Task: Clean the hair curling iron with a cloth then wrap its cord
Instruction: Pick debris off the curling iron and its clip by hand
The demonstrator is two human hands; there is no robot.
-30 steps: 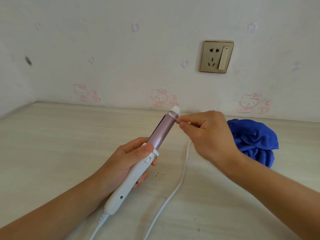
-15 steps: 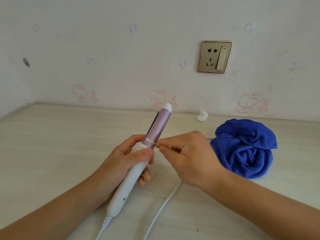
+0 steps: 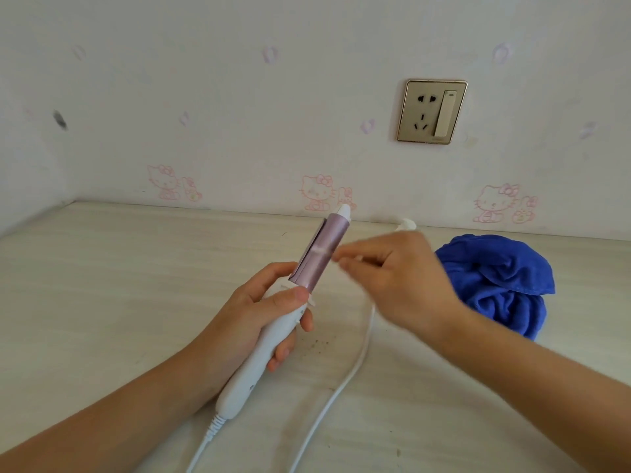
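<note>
Mauve-and-white curling iron point(image 3: 263, 353), tilted, w/ white cord point(image 3: 365, 346).

curling iron point(image 3: 322, 259) 1 | blue cloth point(image 3: 495, 285) 1 | cord point(image 3: 355, 363) 1 | wall socket point(image 3: 432, 112) 1 | left hand point(image 3: 244, 314), right hand point(image 3: 403, 278): 2

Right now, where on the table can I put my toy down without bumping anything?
The widest bare patch is the left side of the table, between the wall and the left hand holding the curling iron. It is crowded right of the iron: the right hand, the white cord and the blue cloth sit close together there.
</note>
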